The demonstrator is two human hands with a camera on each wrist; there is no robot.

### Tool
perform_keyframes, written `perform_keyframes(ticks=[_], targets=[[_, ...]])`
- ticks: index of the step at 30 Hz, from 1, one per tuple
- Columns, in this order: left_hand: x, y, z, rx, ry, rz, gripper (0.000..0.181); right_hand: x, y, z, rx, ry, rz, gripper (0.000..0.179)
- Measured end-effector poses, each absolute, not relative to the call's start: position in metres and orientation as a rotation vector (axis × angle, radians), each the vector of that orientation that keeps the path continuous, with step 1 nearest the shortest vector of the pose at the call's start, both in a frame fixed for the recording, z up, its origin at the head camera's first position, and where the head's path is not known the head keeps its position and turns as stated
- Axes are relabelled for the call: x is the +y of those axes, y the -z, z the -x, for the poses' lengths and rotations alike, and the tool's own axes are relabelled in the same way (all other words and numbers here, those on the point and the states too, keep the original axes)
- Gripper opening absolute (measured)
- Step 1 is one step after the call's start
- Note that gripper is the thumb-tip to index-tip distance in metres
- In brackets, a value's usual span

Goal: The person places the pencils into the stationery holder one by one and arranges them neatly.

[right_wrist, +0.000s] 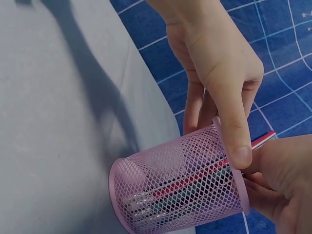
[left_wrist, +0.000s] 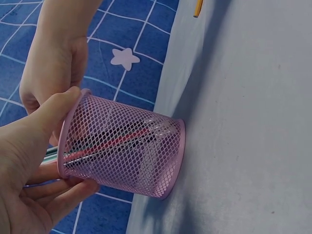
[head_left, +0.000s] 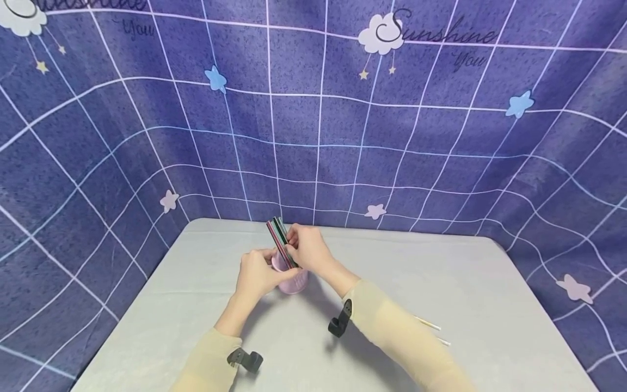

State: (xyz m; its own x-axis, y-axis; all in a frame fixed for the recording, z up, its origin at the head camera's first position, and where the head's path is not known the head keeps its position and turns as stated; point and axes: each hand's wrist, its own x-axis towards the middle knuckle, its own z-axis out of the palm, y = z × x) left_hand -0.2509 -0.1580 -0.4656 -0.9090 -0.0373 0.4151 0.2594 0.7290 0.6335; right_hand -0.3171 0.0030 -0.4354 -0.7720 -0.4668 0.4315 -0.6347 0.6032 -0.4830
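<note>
A pink mesh pencil cup (left_wrist: 126, 146) stands on the table with several pencils (head_left: 278, 239) leaning in it, their striped red, green and dark shafts rising above the rim. My left hand (head_left: 254, 275) holds the cup by its rim, the thumb (right_wrist: 239, 151) pressed along the near side and the fingers round the other. Over the mouth of the cup, my right hand (head_left: 311, 249) pinches at the pencils with bent fingers. Part of its fingertips is hidden behind the rim and the left thumb in the right wrist view. Through the mesh the pencils' lower ends show inside the cup.
To the right, partly behind my right sleeve (head_left: 406, 337), a pencil (head_left: 428, 323) and a second pale one (head_left: 443, 342) lie on the white-covered table (head_left: 470, 272). A blue gridded cloth (head_left: 343, 125) hangs along the back and sides.
</note>
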Motion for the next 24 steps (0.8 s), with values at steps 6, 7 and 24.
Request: perform_keyframes(ticks=[6,7,24], targets=[[-0.16,0.466,0.251,-2.527,1.028,0.177,0.043,0.003,0.434,0.316,-2.577,-0.931,-0.912,0.012],[-0.16,0.466,0.251,-2.531,1.031,0.179,0.043,0.004,0.434,0.315,-2.575,-0.946,-0.915,0.012],[-0.158,0.462,0.247,-2.551,1.072,0.132,0.042,0.092,0.406,0.311,-2.514,-0.897,-0.881,0.01]])
